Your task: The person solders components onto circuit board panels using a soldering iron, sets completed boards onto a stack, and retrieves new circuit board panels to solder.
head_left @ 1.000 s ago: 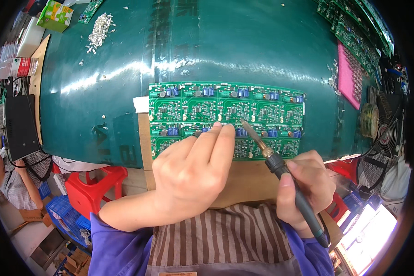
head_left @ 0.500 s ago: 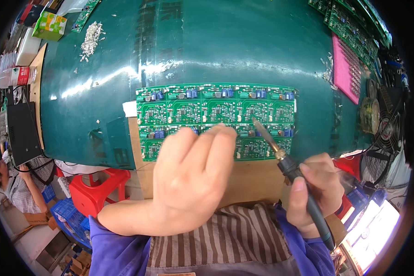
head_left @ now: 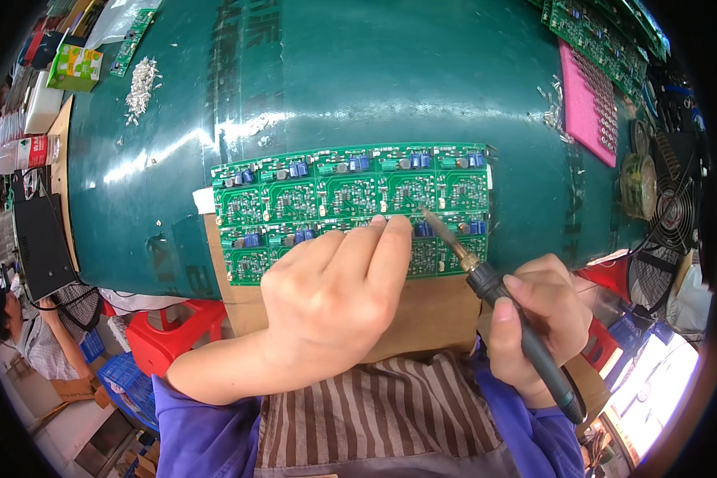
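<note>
A green panel of circuit boards [head_left: 346, 195], crowded with blue capacitors and small parts, lies in front of me on a brown cardboard sheet [head_left: 430, 315]. My right hand [head_left: 546, 319] grips a soldering iron [head_left: 486, 283] by its dark handle, the tip slanting up and left to the panel's right half. Whether the tip touches the board I cannot tell. Over the panel's lower middle, my left hand [head_left: 334, 291] has its fingers closed, fingertips down at the board just left of the iron tip. Whatever they pinch is hidden behind the hand.
A heap of small pale parts [head_left: 142, 90] lies on the green tabletop [head_left: 374, 72] at far left. Pink foam [head_left: 583, 111] holding rows of small metal parts is at right, below stacked boards [head_left: 601, 48]. A fan [head_left: 673, 211] stands far right; a red stool [head_left: 175, 331] and another person [head_left: 44, 331] are left.
The view has turned slightly, so the panel appears farther left and tilted. Relative to the panel, my left hand and the iron tip have shifted a little right. Both hands keep their grip.
</note>
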The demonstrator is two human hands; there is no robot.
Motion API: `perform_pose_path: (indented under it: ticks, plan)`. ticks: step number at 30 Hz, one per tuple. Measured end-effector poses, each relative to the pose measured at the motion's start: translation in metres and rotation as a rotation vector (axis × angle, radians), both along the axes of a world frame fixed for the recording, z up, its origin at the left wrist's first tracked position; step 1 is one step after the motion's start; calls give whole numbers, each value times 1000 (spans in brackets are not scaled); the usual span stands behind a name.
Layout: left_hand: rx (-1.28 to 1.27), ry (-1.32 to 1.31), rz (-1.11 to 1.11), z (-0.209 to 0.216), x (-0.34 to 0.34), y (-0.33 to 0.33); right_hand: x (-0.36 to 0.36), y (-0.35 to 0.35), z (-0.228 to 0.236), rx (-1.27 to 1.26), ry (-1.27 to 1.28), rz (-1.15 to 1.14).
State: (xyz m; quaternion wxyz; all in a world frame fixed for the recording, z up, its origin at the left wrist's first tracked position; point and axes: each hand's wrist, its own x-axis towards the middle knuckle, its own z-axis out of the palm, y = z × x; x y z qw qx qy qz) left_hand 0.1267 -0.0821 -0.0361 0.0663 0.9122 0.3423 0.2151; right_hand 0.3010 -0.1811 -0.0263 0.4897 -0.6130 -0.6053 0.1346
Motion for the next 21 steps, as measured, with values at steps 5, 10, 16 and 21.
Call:
perform_pose_path:
  ticks: [5,10,16,21]
  plan:
    - [13,36,-50,3,-2,4,-2,1,1,7,-39,39]
    - [-97,-6,-9,5,-2,3,1,0,0,-12,-32,43]
    - [-138,-11,-24,9,0,4,-1,0,2,-2,-69,75]
    - [-154,11,-43,9,4,8,3,-5,2,9,-54,27]
